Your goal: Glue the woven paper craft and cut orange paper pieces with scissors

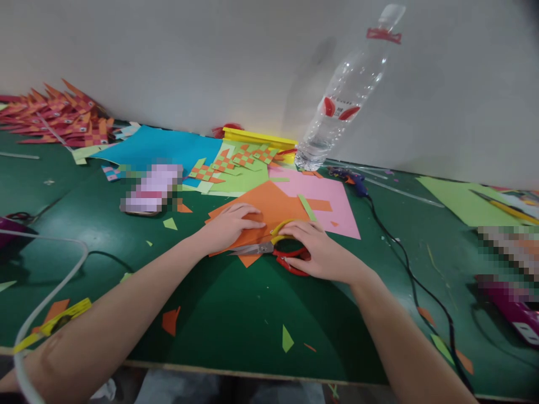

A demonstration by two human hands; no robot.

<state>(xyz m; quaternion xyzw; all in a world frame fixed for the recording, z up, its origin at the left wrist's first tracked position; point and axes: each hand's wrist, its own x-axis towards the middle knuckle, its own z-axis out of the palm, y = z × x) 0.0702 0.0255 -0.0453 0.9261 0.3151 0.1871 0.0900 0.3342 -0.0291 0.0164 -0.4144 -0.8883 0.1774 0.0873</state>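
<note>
Orange paper sheets [273, 202] lie at the middle of the green table. My left hand [233, 224] rests on their left part, fingers extended and pressing down flat. My right hand [314, 247] is wrapped round the yellow and red handles of the scissors [290, 264]. The scissor blades point left along the near edge of the orange paper, below my left hand. Under and behind the orange sheets lies a pink sheet [343, 207], with a light green strip [307, 207] near my right hand.
A tilted water bottle [341, 95] leans on the wall. Woven paper fish [225, 161] lie behind, a phone [154, 188] to the left. A glue gun [356, 182] trails a black cord on the right. Paper scraps dot the green table [227, 331].
</note>
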